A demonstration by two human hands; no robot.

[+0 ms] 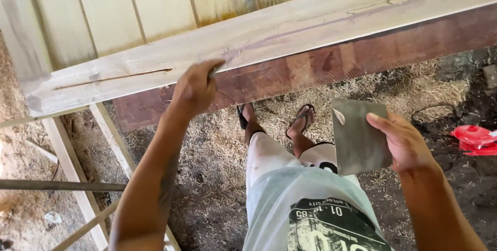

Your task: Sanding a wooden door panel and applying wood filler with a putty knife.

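- Pale, rough-sawn timber is filling the upper half of the view: a long plank [290,31] is lying across the scene, running from lower left to upper right, with a long narrow crack [111,77] showing near its left end.
- Beneath the plank's front edge, a darker reddish-brown beam [331,64] is running the same way.
- The person's left hand [195,88] is reaching up to the plank's front edge, its fingers curled and bunched together against the wood; whether they are pinching something small there cannot be told.
- The right hand [398,142] is gripping a flat grey metal sheet [358,137], thumb pressing on its face and fingers wrapping behind its right edge, holding it upright in mid-air well apart from the plank.
- Sawdust and wood shavings [217,142] are covering the ground, where the person's feet in sandals [303,119] are standing under the beam.
- A red tool [476,138] is lying on the ground at the far right, near the right hand.
- Light wooden slats [72,158] are slanting along the lower left.
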